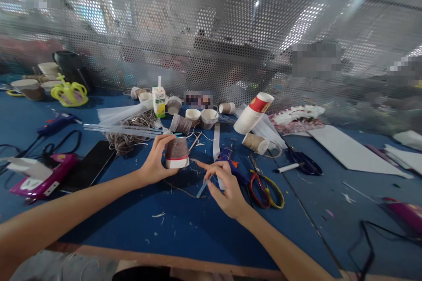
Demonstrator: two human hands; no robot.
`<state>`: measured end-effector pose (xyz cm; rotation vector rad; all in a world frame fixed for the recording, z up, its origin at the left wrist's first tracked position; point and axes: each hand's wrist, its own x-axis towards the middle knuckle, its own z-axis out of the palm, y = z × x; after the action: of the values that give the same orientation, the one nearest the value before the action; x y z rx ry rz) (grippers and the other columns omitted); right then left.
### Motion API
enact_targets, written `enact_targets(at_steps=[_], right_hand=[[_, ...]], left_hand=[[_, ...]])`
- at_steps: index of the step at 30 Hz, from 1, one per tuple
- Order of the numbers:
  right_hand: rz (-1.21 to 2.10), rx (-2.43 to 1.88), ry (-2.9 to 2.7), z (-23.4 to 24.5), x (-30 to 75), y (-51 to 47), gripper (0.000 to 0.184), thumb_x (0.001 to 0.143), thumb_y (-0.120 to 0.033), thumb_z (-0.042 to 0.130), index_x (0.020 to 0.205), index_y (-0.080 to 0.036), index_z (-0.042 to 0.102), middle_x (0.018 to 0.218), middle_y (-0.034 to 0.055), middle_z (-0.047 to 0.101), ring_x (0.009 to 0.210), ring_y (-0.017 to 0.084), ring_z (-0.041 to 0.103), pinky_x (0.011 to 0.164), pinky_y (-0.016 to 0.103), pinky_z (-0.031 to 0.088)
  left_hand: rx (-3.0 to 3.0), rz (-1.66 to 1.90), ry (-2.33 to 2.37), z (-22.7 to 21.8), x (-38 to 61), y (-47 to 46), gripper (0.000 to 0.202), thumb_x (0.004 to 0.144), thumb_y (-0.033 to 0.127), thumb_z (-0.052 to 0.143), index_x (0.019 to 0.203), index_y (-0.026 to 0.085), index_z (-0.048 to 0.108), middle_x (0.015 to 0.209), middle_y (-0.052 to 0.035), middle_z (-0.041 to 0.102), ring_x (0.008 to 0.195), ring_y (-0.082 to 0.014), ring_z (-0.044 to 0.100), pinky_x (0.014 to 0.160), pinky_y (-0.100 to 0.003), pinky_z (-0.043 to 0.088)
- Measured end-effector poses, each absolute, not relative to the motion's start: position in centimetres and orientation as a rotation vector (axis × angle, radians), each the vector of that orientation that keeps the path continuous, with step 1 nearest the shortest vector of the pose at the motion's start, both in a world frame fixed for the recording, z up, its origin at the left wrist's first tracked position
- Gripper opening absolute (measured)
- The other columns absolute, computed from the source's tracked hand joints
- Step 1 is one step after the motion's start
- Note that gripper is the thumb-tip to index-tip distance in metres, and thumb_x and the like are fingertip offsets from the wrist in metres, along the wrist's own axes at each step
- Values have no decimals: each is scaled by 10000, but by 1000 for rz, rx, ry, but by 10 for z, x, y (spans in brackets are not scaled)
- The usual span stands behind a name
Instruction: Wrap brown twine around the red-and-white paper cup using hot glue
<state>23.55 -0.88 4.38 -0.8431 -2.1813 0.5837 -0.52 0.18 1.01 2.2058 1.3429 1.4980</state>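
Observation:
My left hand [154,160] is closed around a paper cup [177,151], holding it just above the blue table. Brown yarn wraps most of the cup; a red line and a white band show at its lower end. To its right, my right hand [226,189] points its index finger at the cup's side, close to a short yarn end. A small pale blue translucent stick [201,189] juts down from between its thumb and fingers. Below both hands, a loose strand of yarn [181,189] lies on the table.
Scissors [263,186] and a blue glue gun [231,160] lie right of my hands. Stacked paper cups [252,116] lean behind them. A yarn heap [128,134], a juice carton [158,102] and several wrapped cups stand farther back. At left are a phone [90,164] and a magenta power strip [49,175].

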Motion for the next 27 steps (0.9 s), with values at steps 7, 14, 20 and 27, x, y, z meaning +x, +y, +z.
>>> enact_targets(at_steps=[7,14,20,27], right_hand=[[341,-875,-1945,39,237,-7,140,833,-118,503,924,-225,498,1021,91,598,924,234,560,794,411,466],[516,-895,-1741,35,236,-8,322,832,-159,544,1110,-242,404,1333,144,384,893,193,547,781,427,501],[1327,-628,-2066,38,234,-20,207,856,-120,480,1013,-251,442,1341,94,511,517,51,466,483,243,504],[1679,-602,-1778,30,231,-14,197,823,-192,575,961,-244,445,1355,80,504,475,8,447,457,205,515]], left_hand=[[2104,1470,1298,8,-5,0,787,605,137,705,1309,230,367,1245,-110,425,1214,-319,452,1027,-528,429],[1955,1431,1265,2,1,0,756,624,168,713,1297,232,375,1233,-105,426,1176,-304,483,1030,-530,426],[1946,1425,1275,1,2,0,743,617,198,735,1275,229,391,1219,-106,447,1165,-312,490,1018,-539,428],[1996,1440,1164,-1,-1,1,749,633,186,735,1289,232,376,1236,-113,433,1190,-314,471,1042,-548,407]])
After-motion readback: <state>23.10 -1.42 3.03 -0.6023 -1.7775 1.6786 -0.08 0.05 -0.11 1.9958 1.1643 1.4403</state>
